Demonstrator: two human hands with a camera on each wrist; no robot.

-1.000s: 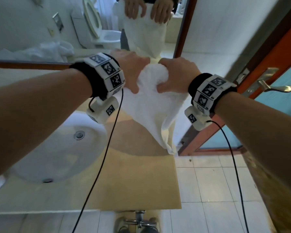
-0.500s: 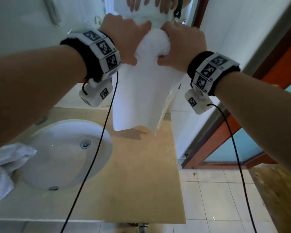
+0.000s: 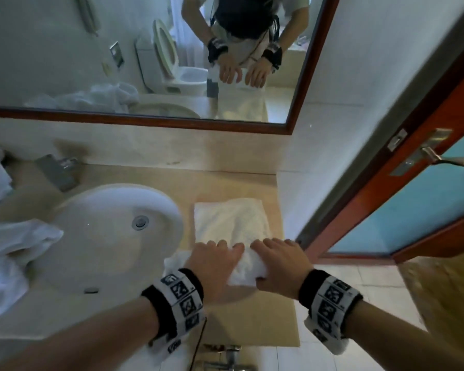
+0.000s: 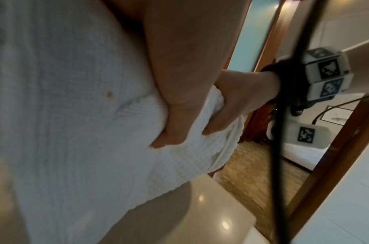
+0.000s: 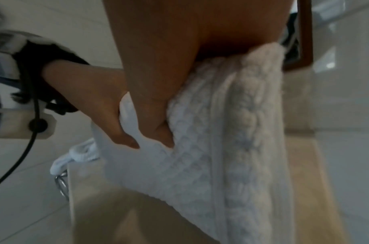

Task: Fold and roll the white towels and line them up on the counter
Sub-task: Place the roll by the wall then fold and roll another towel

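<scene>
A white waffle-weave towel (image 3: 231, 223) lies folded flat on the beige counter (image 3: 268, 325), right of the sink. My left hand (image 3: 217, 253) and right hand (image 3: 273, 253) sit side by side on its near end. In the left wrist view, the towel (image 4: 75, 115) has my left thumb tucked under that end. In the right wrist view, the towel (image 5: 221, 148) is pinched the same way, thumb beneath and fingers on top. The near end is lifted a little off the counter. My fingertips are hidden in the cloth.
A white oval sink (image 3: 105, 236) takes up the counter's left part. Crumpled white towels (image 3: 8, 250) lie at its far left. A mirror (image 3: 145, 62) runs along the back wall. An open wooden door (image 3: 439, 159) stands at right, past the counter's right edge.
The towel hung in the air from both hands; now it lies flat on the counter. Both hands have come down to its near end.
</scene>
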